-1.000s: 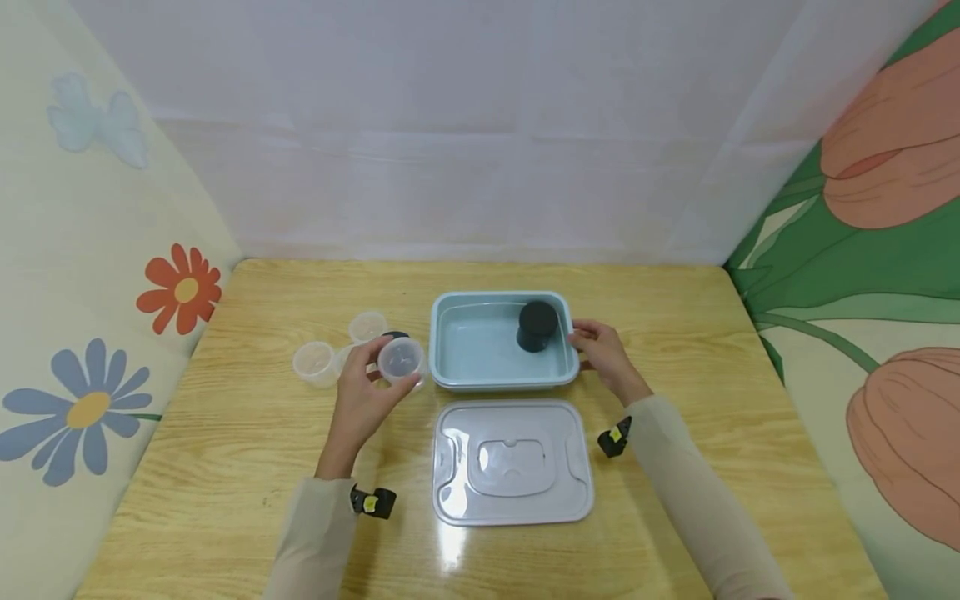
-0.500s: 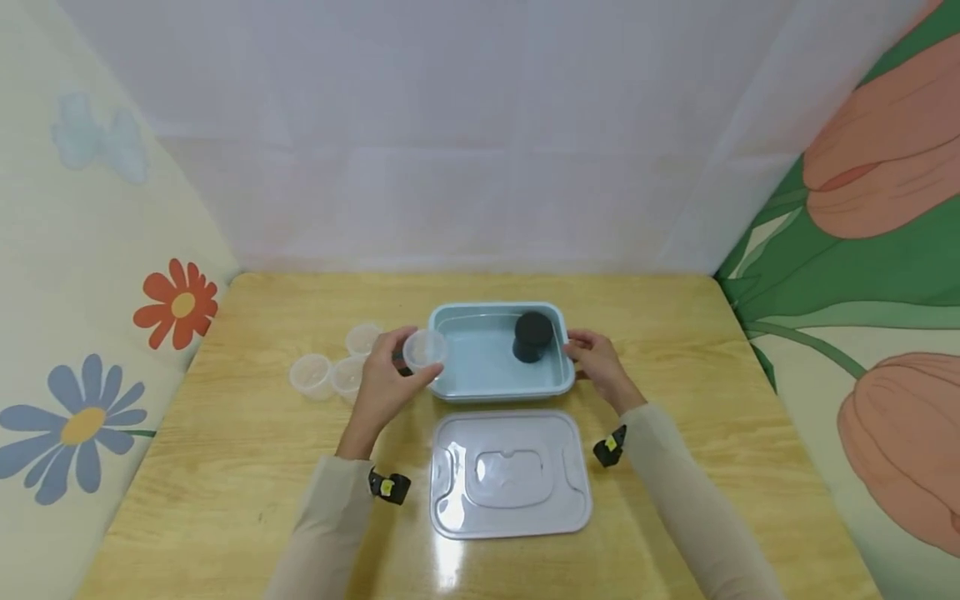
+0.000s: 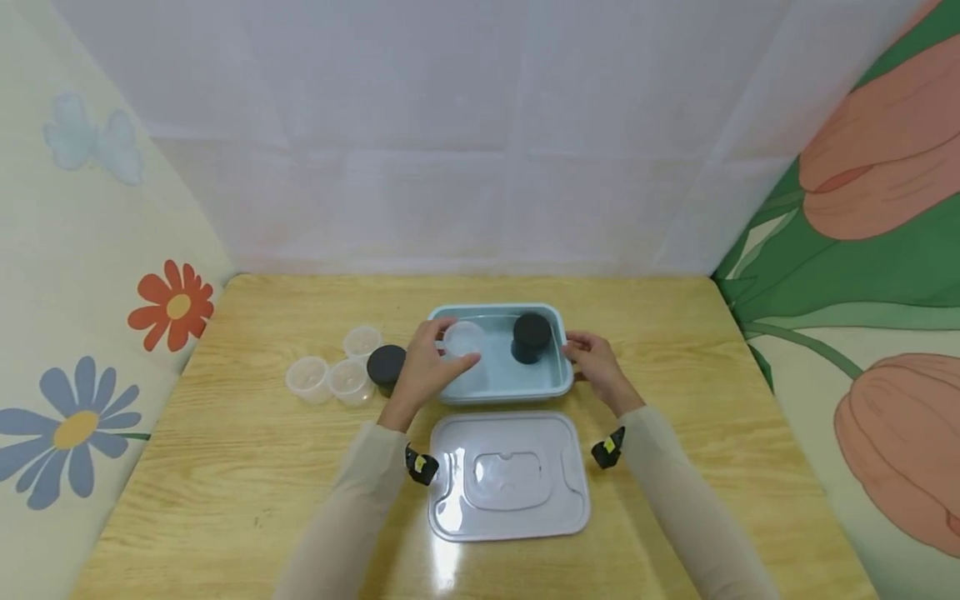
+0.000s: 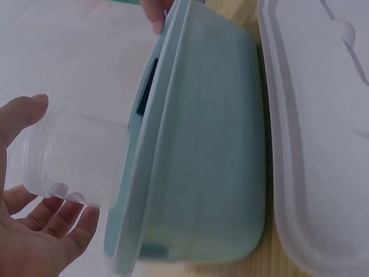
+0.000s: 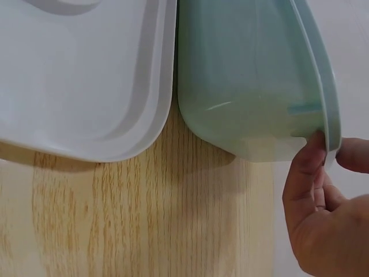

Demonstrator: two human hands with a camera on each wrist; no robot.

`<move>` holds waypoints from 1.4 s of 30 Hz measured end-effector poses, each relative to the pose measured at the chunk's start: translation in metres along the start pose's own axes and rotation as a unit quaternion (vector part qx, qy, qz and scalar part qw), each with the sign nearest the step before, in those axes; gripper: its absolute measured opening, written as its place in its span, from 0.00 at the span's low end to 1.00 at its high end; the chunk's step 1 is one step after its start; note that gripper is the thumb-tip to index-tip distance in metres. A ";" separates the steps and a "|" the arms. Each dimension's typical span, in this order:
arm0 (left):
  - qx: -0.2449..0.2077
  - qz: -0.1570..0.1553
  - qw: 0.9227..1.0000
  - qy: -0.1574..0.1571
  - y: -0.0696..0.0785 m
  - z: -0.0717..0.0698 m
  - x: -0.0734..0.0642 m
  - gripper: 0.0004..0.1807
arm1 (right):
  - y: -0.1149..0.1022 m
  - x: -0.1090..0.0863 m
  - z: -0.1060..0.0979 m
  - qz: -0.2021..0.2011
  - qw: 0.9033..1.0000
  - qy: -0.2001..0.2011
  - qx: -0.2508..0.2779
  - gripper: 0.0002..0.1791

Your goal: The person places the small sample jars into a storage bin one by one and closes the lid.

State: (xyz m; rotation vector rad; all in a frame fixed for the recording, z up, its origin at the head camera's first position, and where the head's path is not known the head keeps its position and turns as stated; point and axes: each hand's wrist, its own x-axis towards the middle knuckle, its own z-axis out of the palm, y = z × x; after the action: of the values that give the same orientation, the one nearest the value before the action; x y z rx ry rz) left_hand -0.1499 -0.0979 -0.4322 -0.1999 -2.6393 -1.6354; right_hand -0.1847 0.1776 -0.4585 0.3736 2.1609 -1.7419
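My left hand (image 3: 429, 365) grips a clear plastic jar (image 3: 463, 335) between thumb and fingers, over the left part of a light blue tub (image 3: 495, 385). In the left wrist view the jar (image 4: 86, 156) has a ribbed clear lid, and its bottom end overlaps the tub's rim. A black-lidded dark jar (image 3: 531, 335) stands inside the tub toward its right end. At that end my right hand (image 3: 597, 365) pinches the tub's rim. The right wrist view shows the thumb on the inner side and fingers (image 5: 305, 170) under the rim's outside.
Left of the tub stand several clear jars (image 3: 307, 379) and one with a black lid (image 3: 386, 365). A pale translucent lid (image 3: 510, 475) lies flat on the wooden table (image 3: 225, 467) in front of the tub. A white cloth (image 3: 450, 167) hangs behind.
My left hand has carried the clear jar rightward from beside the tub to over its left part, uncovering the black-lidded jar on the table. My right hand stays on the rim.
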 end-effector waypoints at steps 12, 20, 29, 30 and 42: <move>0.006 -0.007 0.999 -0.048 0.006 0.044 0.014 0.35 | 0.001 0.000 0.000 0.003 1.000 -0.008 0.004 0.24; 0.001 -0.001 0.998 -0.063 0.007 0.062 0.017 0.35 | -0.001 -0.001 0.002 -0.003 1.000 -0.005 0.002 0.24; 0.032 0.010 0.996 -0.084 0.005 0.075 0.021 0.34 | 0.000 0.000 0.001 -0.003 1.000 0.002 0.006 0.24; 0.035 0.016 0.996 -0.086 0.005 0.077 0.021 0.33 | 0.001 0.000 0.001 -0.003 1.000 0.003 0.008 0.24; 0.056 0.023 0.991 -0.123 0.012 0.087 0.027 0.33 | 0.003 0.001 0.003 -0.003 1.000 0.009 0.015 0.23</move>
State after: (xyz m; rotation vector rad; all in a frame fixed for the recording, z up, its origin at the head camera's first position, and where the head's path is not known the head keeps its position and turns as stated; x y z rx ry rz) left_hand -0.1717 -0.0123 -0.4585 -0.4846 -2.8703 -1.5325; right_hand -0.1845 0.1756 -0.4620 0.3913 2.1532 -1.7827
